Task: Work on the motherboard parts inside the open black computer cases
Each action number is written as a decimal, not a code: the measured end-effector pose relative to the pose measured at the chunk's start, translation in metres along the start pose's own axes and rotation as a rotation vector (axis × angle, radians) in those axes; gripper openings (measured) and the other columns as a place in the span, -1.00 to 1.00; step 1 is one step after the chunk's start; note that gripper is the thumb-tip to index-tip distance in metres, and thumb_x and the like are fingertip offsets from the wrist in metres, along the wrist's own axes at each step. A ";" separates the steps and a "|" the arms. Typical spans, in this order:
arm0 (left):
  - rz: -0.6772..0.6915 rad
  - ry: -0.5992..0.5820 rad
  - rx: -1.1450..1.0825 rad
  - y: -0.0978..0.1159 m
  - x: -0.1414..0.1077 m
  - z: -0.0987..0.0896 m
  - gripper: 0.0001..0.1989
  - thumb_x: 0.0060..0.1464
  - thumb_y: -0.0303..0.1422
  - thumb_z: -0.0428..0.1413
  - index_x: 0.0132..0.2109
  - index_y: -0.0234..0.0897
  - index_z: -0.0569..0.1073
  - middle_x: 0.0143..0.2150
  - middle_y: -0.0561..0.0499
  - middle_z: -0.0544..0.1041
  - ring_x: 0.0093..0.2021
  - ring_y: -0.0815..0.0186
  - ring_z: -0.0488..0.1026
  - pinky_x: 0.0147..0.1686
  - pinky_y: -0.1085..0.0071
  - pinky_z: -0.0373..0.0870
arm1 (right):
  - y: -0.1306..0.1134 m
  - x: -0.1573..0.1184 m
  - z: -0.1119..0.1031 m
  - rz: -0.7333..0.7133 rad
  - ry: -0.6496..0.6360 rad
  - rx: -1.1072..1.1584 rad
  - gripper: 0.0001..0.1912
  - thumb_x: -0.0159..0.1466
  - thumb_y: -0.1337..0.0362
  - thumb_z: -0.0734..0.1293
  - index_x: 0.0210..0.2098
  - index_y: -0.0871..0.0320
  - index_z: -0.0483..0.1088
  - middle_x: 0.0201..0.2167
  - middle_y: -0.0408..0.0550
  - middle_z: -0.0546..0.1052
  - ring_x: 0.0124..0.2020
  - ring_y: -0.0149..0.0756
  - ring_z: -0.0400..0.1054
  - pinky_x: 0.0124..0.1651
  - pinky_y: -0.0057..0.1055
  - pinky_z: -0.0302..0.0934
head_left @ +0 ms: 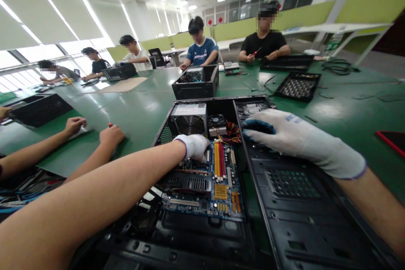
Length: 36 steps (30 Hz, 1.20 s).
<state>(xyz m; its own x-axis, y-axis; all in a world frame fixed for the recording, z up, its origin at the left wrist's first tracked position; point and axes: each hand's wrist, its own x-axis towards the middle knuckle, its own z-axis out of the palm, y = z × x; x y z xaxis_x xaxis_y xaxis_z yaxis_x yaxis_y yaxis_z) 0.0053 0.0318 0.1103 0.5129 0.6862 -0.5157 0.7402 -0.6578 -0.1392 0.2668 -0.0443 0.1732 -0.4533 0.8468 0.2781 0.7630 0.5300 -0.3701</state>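
Observation:
My left hand [196, 147], in a white knit glove, reaches into an open black computer case [202, 230]. It is at the upper left of the blue motherboard [202, 207], beside the yellow and red memory slots [219, 159]. Its fingertips point down and are mostly hidden, so their grip does not show. Above it sit a silver power supply [190, 123] and a black fan [217, 120]. My right hand [278, 133], gloved in white with blue palm coating, is over the case's right-hand black metal section [294, 219]. Thumb and fingers are apart, tips near the dividing rail.
Bundled coloured wires [232, 133] lie beside the fan. Another open case [196, 86] stands ahead on the green table [142, 112]. A perforated black part [297, 86] and cables [340, 67] lie at right. A neighbour's hands [110, 135] are close on the left; several people sit across.

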 end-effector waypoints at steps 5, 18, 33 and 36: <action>-0.014 0.010 0.003 0.000 0.002 0.001 -0.47 -0.03 -0.12 0.38 0.07 -0.23 0.56 0.09 -0.16 0.63 0.07 0.04 0.59 0.02 0.32 0.54 | 0.003 -0.001 0.000 -0.003 0.004 -0.006 -0.55 0.35 -0.12 0.31 0.02 0.04 0.55 -0.02 -0.01 0.63 0.01 0.00 0.49 0.10 -0.10 0.31; 0.022 -0.006 0.003 0.000 -0.001 -0.002 -0.51 0.02 -0.15 0.30 0.08 -0.26 0.54 0.09 -0.18 0.63 0.06 0.02 0.60 0.02 0.30 0.53 | 0.001 0.000 0.001 -0.025 -0.002 -0.001 -0.56 0.36 -0.11 0.29 -0.03 0.08 0.55 -0.07 0.02 0.62 -0.03 0.00 0.47 0.08 -0.08 0.30; -0.007 0.112 -0.085 0.004 -0.027 -0.018 -0.39 0.13 -0.15 0.15 0.24 -0.42 0.41 0.17 -0.33 0.57 0.13 -0.03 0.57 0.05 0.24 0.52 | 0.012 -0.025 0.007 0.207 0.341 0.052 -0.39 0.35 -0.17 0.29 0.20 0.09 0.46 0.22 0.09 0.52 0.26 0.13 0.37 0.36 0.06 0.19; -0.002 0.150 -0.111 0.006 -0.041 -0.021 -0.49 0.21 -0.16 0.05 0.17 -0.42 0.46 0.12 -0.34 0.60 0.09 -0.02 0.59 0.02 0.22 0.53 | 0.027 -0.056 0.015 0.448 0.387 0.161 -0.22 0.29 -0.23 0.33 0.34 0.07 0.35 0.31 0.12 0.45 0.31 0.25 0.32 0.39 0.15 0.15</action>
<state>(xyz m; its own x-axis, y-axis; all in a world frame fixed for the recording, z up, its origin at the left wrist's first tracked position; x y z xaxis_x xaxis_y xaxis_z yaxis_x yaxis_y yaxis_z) -0.0016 0.0066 0.1485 0.5643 0.7317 -0.3822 0.7806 -0.6236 -0.0414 0.3061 -0.0771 0.1347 0.1186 0.9273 0.3550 0.7476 0.1519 -0.6465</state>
